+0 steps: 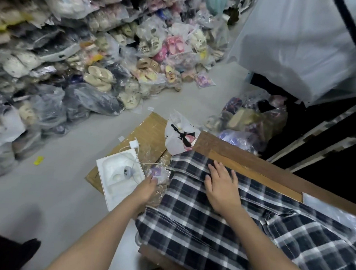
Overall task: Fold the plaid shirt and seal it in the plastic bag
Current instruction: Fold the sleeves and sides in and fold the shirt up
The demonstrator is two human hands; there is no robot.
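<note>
The plaid shirt (220, 228), dark blue and white checks, lies spread over a wooden table (243, 160). My right hand (221, 185) rests flat on the shirt near its far end, fingers apart. My left hand (146, 189) is at the shirt's left edge, fingers curled down beside crinkled clear plastic (161, 175); what they grip is hidden. A clear plastic bag (333, 211) lies at the table's right, partly under the shirt.
A flattened cardboard box (144, 133) lies on the floor with a white foam tray (118, 177), a small grey device (128, 172) and a white charger (134, 144). A white printed bag (179, 135) stands at the table corner. Bagged shoes pile up left and behind.
</note>
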